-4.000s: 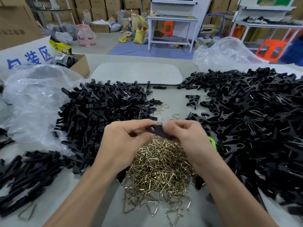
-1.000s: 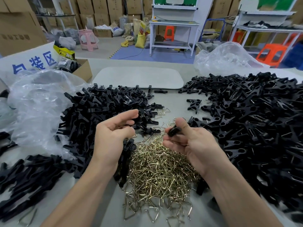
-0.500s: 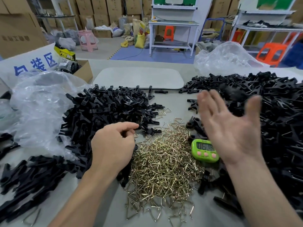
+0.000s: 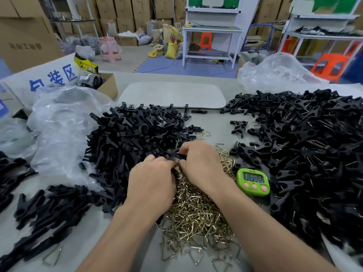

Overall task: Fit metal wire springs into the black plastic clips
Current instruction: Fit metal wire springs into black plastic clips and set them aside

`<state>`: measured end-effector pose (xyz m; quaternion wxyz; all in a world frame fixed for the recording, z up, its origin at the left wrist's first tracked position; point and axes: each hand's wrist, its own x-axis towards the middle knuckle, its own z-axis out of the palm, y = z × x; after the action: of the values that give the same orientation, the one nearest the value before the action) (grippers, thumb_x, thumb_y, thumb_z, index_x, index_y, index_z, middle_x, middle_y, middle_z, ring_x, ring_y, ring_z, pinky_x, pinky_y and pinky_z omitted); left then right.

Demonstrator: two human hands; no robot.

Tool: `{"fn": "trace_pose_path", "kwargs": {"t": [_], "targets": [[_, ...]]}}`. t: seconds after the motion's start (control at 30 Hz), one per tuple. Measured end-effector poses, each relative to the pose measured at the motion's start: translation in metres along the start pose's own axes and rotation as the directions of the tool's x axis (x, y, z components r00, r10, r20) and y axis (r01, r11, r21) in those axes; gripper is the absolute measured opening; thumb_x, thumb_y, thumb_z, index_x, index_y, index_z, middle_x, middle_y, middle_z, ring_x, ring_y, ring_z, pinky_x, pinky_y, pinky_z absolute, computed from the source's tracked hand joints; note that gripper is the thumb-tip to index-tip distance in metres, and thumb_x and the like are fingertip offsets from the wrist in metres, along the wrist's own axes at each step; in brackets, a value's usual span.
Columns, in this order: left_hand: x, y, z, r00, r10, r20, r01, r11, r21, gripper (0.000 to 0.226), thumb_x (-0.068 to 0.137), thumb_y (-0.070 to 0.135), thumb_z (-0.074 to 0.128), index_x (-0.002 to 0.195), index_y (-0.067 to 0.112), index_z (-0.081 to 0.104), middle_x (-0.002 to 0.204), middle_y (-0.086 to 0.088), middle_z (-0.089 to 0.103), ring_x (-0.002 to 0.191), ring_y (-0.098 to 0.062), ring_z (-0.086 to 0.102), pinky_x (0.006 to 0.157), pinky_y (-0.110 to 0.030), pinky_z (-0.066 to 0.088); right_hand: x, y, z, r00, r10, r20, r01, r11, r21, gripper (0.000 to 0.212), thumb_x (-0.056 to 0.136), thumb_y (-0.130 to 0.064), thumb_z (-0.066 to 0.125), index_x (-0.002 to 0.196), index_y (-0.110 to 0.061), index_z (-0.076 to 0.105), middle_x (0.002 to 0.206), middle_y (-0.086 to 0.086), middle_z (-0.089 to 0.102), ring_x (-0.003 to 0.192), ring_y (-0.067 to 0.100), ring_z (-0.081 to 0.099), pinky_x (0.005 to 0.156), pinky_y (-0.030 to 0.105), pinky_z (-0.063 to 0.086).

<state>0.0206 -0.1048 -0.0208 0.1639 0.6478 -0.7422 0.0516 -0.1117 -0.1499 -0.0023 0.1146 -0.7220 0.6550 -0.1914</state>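
Note:
A heap of brass-coloured wire springs point(image 4: 196, 211) lies in front of me on the table. To its left is a big pile of black plastic clip pieces point(image 4: 137, 134). On the right is a pile of black clips point(image 4: 304, 154) with wires showing in them. My two hands meet at the near edge of the left pile. My right hand point(image 4: 202, 165) curls its fingers round a black clip piece point(image 4: 177, 154). My left hand point(image 4: 151, 183) pinches what looks like a wire spring point(image 4: 168, 159) right against it; its fingertips are mostly hidden.
A green digital timer point(image 4: 253, 181) lies right of the springs. Clear plastic bags point(image 4: 64, 134) sit at the left, and another bag point(image 4: 275, 73) at the back right. More black pieces point(image 4: 39, 209) lie at the near left. A white board point(image 4: 172, 95) and cardboard box point(image 4: 108, 85) stand behind.
My right hand was open over the right pile, its earlier clip gone; it has swung left and taken a clip piece from the left pile. My left hand moved up to meet it.

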Motion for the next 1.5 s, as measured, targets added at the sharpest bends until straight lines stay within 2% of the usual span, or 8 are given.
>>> {"fn": "trace_pose_path", "kwargs": {"t": [0.1, 0.3, 0.47, 0.83, 1.0, 1.13, 1.4, 1.5], "targets": [[0.003, 0.000, -0.001, 0.990, -0.124, -0.061, 0.110, 0.974, -0.196, 0.036, 0.085, 0.010, 0.072, 0.107, 0.038, 0.079, 0.077, 0.017, 0.056, 0.085, -0.014, 0.059, 0.064, -0.028, 0.040, -0.007, 0.008, -0.004, 0.991, 0.036, -0.131, -0.009, 0.980, 0.201, 0.007, 0.087, -0.026, 0.077, 0.092, -0.031, 0.078, 0.084, -0.013, 0.073, 0.082, 0.012, 0.067, 0.084, 0.035, 0.055], [0.003, -0.003, 0.001, 0.998, -0.060, -0.021, 0.057, 0.991, -0.120, 0.044, 0.091, 0.022, 0.069, 0.133, 0.035, 0.067, 0.120, 0.017, 0.063, 0.110, -0.012, 0.062, 0.085, -0.028, 0.051, -0.029, 0.026, -0.016, 0.977, 0.189, -0.103, -0.092, 0.799, 0.594, 0.023, 0.076, -0.014, 0.086, 0.078, -0.036, 0.078, 0.072, -0.026, 0.072, 0.064, -0.011, 0.064, 0.053, 0.004, 0.042], [0.000, 0.004, 0.001, 0.993, -0.093, -0.071, 0.075, 0.973, -0.220, 0.046, 0.087, 0.006, 0.070, 0.127, 0.029, 0.073, 0.110, 0.013, 0.068, 0.106, -0.015, 0.064, 0.083, -0.031, 0.052, -0.036, 0.030, -0.015, 0.964, 0.261, -0.042, -0.137, 0.629, 0.765, 0.024, 0.077, -0.009, 0.084, 0.082, -0.032, 0.080, 0.078, -0.013, 0.078, 0.075, 0.007, 0.075, 0.074, 0.028, 0.061], [0.001, 0.006, -0.004, 0.968, -0.156, -0.197, 0.070, 0.920, -0.387, 0.031, 0.095, 0.013, 0.068, 0.120, 0.032, 0.074, 0.118, 0.019, 0.071, 0.085, -0.009, 0.068, 0.075, -0.023, 0.048, -0.048, 0.048, -0.027, 0.980, 0.183, 0.074, -0.153, 0.466, 0.872, 0.018, 0.107, -0.014, 0.053, 0.100, -0.018, 0.071, 0.085, 0.007, 0.078, 0.061, 0.015, 0.062, 0.055, 0.024, 0.046], [0.001, 0.011, -0.010, 0.932, -0.240, -0.273, 0.113, 0.905, -0.410, 0.024, 0.075, 0.023, 0.091, 0.088, 0.039, 0.080, 0.098, 0.015, 0.078, 0.099, -0.021, 0.071, 0.087, -0.028, 0.041, -0.047, 0.047, -0.029, 0.977, 0.184, 0.110, -0.181, 0.436, 0.882, 0.015, 0.095, -0.002, 0.067, 0.101, -0.015, 0.068, 0.088, 0.007, 0.080, 0.070, 0.012, 0.068, 0.067, 0.029, 0.050], [0.001, 0.011, -0.013, 0.894, -0.386, -0.228, 0.167, 0.759, -0.630, 0.025, 0.077, 0.037, 0.087, 0.090, 0.052, 0.071, 0.076, 0.028, 0.070, 0.080, 0.000, 0.067, 0.076, -0.026, 0.050, -0.047, 0.047, -0.031, 0.974, 0.183, 0.133, -0.192, 0.358, 0.914, 0.017, 0.100, 0.002, 0.057, 0.110, -0.011, 0.062, 0.092, 0.007, 0.080, 0.080, 0.018, 0.072, 0.082, 0.040, 0.056], [0.005, 0.014, -0.008, 0.934, -0.346, 0.092, 0.232, 0.388, -0.892, 0.031, 0.077, 0.024, 0.091, 0.096, 0.047, 0.080, 0.082, 0.018, 0.078, 0.063, -0.009, 0.074, 0.063, -0.023, 0.060, -0.050, 0.047, -0.038, 0.992, 0.124, -0.012, -0.039, 0.401, 0.915, 0.025, 0.093, 0.004, 0.067, 0.095, -0.020, 0.074, 0.096, -0.002, 0.079, 0.088, 0.001, 0.068, 0.079, 0.015, 0.052], [0.005, 0.015, -0.006, 0.937, -0.326, 0.123, 0.255, 0.400, -0.880, 0.021, 0.074, 0.030, 0.092, 0.085, 0.043, 0.080, 0.076, 0.013, 0.078, 0.066, -0.007, 0.073, 0.066, -0.029, 0.059, -0.051, 0.051, -0.040, 0.976, 0.113, -0.187, 0.070, 0.652, 0.755, 0.035, 0.086, -0.001, 0.077, 0.091, -0.036, 0.076, 0.092, -0.013, 0.077, 0.090, 0.004, 0.069, 0.086, 0.022, 0.055]]}}
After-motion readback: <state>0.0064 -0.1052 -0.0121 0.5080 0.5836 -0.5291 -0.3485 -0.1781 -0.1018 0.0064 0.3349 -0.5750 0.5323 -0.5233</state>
